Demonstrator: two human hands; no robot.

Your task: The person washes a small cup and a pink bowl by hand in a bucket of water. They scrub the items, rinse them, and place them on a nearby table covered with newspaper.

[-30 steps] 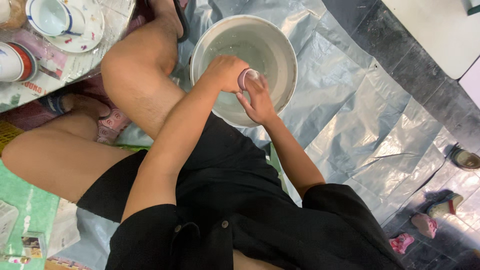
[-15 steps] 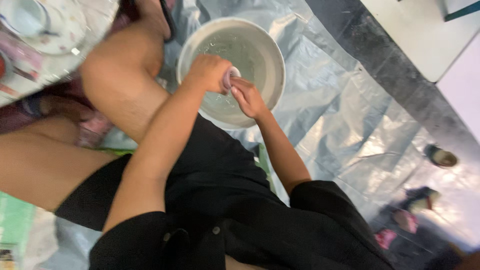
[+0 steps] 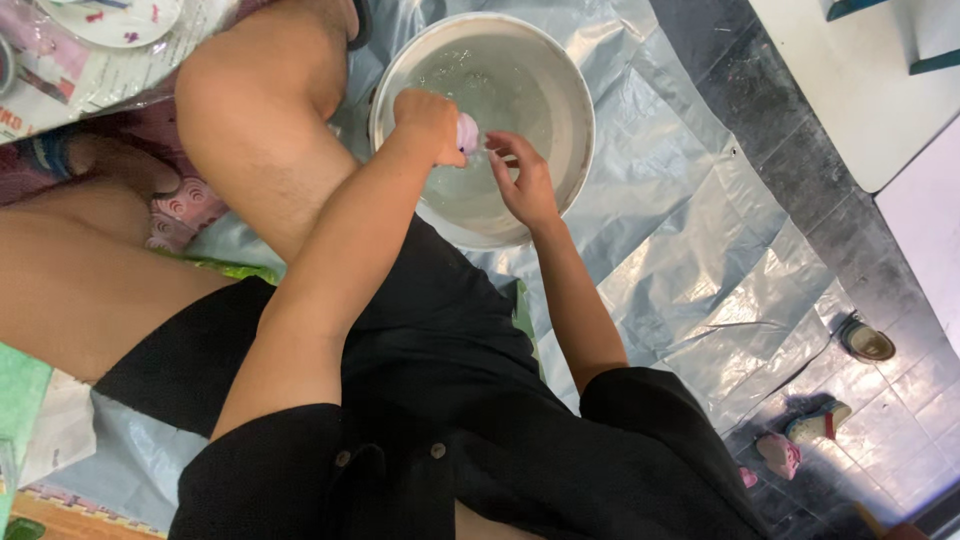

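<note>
Head view, looking down past our own lap. We see a round metal basin holding water, set on a silver plastic sheet spread over the floor. Both our hands are over the basin's near left part. Our left hand is curled closed around a small pale purple object, of which only one rounded end shows at the thumb side; what kind of object it is we cannot tell. Our right hand sits just to the right of it with fingers loosely spread and bent, the tips close to the purple object; whether they touch it we cannot tell. Our bare knee rises to the left of the basin, touching or overlapping its rim in this view. At the far left corner lies a white plate with small coloured marks. Near right, on the tiled floor, lie a few small shoes.
</note>
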